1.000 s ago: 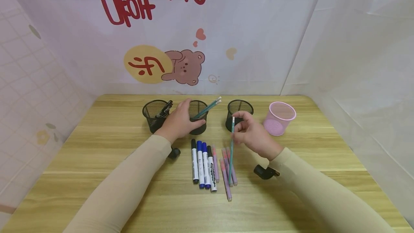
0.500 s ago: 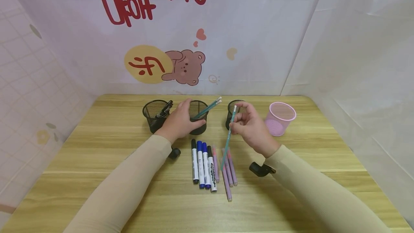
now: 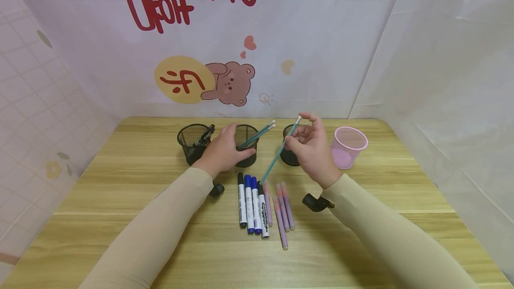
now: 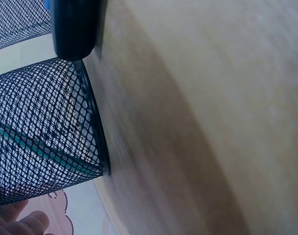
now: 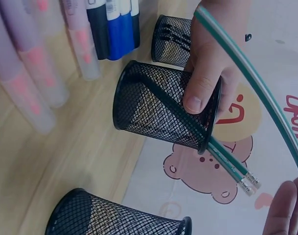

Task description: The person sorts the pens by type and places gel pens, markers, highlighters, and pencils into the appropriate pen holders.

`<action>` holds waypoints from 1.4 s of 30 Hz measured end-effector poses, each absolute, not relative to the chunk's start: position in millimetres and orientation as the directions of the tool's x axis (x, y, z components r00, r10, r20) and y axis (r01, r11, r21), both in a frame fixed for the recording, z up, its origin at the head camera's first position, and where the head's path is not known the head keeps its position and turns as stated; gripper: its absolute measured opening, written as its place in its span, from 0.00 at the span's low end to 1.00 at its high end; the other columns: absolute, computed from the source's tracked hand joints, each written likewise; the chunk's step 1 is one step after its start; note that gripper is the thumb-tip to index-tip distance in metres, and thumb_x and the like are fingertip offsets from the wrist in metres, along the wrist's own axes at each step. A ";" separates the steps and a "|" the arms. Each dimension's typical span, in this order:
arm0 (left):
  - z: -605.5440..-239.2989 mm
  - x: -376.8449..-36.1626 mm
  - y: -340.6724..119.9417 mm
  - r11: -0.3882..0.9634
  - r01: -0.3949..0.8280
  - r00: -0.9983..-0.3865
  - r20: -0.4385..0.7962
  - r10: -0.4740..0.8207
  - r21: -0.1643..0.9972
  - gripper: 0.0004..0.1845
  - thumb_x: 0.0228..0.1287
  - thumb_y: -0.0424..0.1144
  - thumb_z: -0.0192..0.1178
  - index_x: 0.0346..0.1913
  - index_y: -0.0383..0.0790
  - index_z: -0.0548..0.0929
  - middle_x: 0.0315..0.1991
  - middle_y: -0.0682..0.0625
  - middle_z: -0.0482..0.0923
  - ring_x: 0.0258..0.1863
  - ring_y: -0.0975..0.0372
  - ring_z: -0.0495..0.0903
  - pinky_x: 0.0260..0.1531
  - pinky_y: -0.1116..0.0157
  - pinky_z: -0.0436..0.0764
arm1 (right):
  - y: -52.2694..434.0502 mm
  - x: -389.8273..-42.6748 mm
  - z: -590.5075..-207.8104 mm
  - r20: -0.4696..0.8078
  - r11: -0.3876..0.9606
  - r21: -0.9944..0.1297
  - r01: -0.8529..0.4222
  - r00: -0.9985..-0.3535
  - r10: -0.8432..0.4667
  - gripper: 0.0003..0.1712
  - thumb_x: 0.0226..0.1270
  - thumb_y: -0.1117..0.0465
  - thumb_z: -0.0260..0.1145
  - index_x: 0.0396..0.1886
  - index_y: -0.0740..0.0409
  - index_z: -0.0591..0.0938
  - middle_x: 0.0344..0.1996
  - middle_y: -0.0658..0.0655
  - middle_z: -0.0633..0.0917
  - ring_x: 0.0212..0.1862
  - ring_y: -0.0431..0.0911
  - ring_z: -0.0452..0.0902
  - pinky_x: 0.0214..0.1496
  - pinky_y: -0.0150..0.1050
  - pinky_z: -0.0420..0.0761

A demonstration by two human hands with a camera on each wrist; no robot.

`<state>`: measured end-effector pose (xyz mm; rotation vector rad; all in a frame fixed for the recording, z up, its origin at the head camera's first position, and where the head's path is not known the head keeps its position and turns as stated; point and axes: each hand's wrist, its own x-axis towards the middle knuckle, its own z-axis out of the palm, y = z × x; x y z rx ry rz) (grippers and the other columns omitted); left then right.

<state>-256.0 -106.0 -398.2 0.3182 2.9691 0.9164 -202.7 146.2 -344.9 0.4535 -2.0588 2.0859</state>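
Observation:
My left hand [image 3: 221,150] holds the second black mesh pen cup [image 3: 246,161] from the left, its thumb [image 5: 200,95] pressed against the outside in the right wrist view. Two green pencils [image 3: 257,135] lean in that cup, eraser ends up. My right hand [image 3: 316,151] pinches another green pencil [image 3: 278,157] near its eraser end, in front of the third black mesh cup [image 3: 289,157]. This pencil slants down to the left, its lower end above the caps of the markers. In the left wrist view, the gripped cup's mesh [image 4: 36,117] shows a pencil inside.
Several whiteboard markers [image 3: 250,206], black and blue, lie in a row with several lilac highlighters [image 3: 280,226] beside them. A black mesh cup [image 3: 188,151] with black pens stands at left, a pink mesh cup [image 3: 348,150] at right. A printed curtain [image 3: 313,30] hangs behind the table.
My right hand has moved up and slightly back, and the pencil has swung from nearly upright to a slant, its lower end going left. The left hand has stayed on its cup.

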 end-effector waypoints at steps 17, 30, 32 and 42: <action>-396.8 -255.8 -106.3 0.810 0.183 -0.980 0.033 0.199 0.557 0.60 0.61 0.70 0.69 0.85 0.42 0.52 0.84 0.41 0.54 0.80 0.44 0.63 0.75 0.41 0.69 | 131.8 -216.9 -337.3 0.414 -0.119 -0.902 -0.415 -0.910 0.039 0.35 0.66 0.79 0.62 0.65 0.46 0.64 0.35 0.52 0.77 0.30 0.41 0.80 0.41 0.31 0.86; -396.9 -256.0 -106.1 0.802 0.181 -0.980 0.039 0.193 0.569 0.60 0.61 0.68 0.70 0.85 0.43 0.52 0.83 0.41 0.56 0.78 0.45 0.67 0.74 0.42 0.71 | 119.1 -231.5 -335.9 0.521 -0.131 -0.832 -0.540 -0.840 0.149 0.35 0.65 0.79 0.63 0.65 0.50 0.63 0.34 0.53 0.79 0.31 0.45 0.83 0.37 0.30 0.83; -397.0 -255.8 -106.0 0.803 0.182 -0.980 0.039 0.194 0.568 0.60 0.61 0.69 0.70 0.84 0.43 0.53 0.83 0.41 0.56 0.78 0.45 0.67 0.74 0.42 0.71 | 117.0 -232.7 -335.3 0.524 -0.128 -0.828 -0.546 -0.835 0.169 0.35 0.65 0.78 0.63 0.65 0.50 0.63 0.35 0.53 0.79 0.32 0.47 0.83 0.37 0.30 0.83; -396.8 -255.9 -106.7 0.807 0.191 -0.978 0.043 0.202 0.559 0.60 0.61 0.70 0.68 0.85 0.42 0.52 0.83 0.40 0.55 0.79 0.45 0.65 0.75 0.42 0.71 | 105.7 -241.5 -340.3 0.571 -0.066 -0.800 -0.597 -0.790 0.223 0.33 0.66 0.79 0.63 0.66 0.59 0.63 0.36 0.53 0.78 0.35 0.41 0.82 0.40 0.29 0.83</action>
